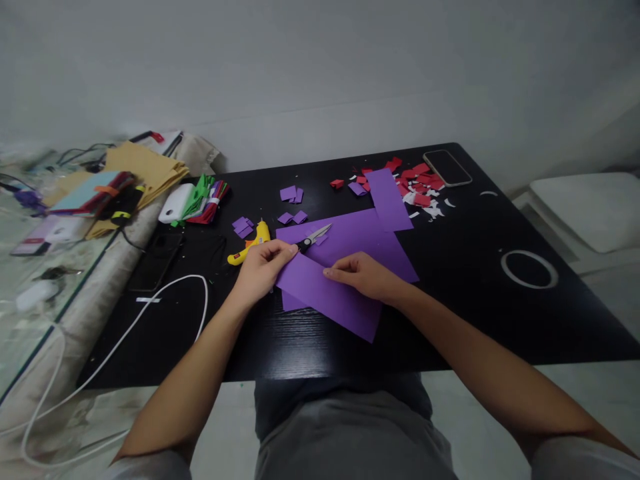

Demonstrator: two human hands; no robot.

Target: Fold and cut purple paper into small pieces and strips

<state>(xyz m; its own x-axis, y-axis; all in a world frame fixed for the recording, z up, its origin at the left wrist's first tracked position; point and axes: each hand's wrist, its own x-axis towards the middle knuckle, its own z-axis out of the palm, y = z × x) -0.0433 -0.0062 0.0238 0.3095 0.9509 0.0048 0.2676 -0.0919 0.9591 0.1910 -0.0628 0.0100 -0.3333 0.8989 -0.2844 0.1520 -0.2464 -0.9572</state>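
Note:
A purple paper strip (pixel 330 297) lies across the near middle of the black table (pixel 500 320). My left hand (pixel 260 267) pinches its left end with closed fingers. My right hand (pixel 363 273) presses and pinches its upper edge near the middle. Under the strip lies a larger purple sheet (pixel 360 237). A pair of scissors (pixel 313 239) rests on that sheet just beyond my left fingertips. A yellow glue gun (pixel 253 243) sits just left of my left hand.
Small purple squares (pixel 293 207) lie behind the glue gun. Red and white scraps (pixel 420 187) and a phone (pixel 447 167) sit at the far right. A white ring (pixel 529 269) lies to the right. A white cable (pixel 165 300) loops at the left; folded papers (pixel 205 199) lie beyond.

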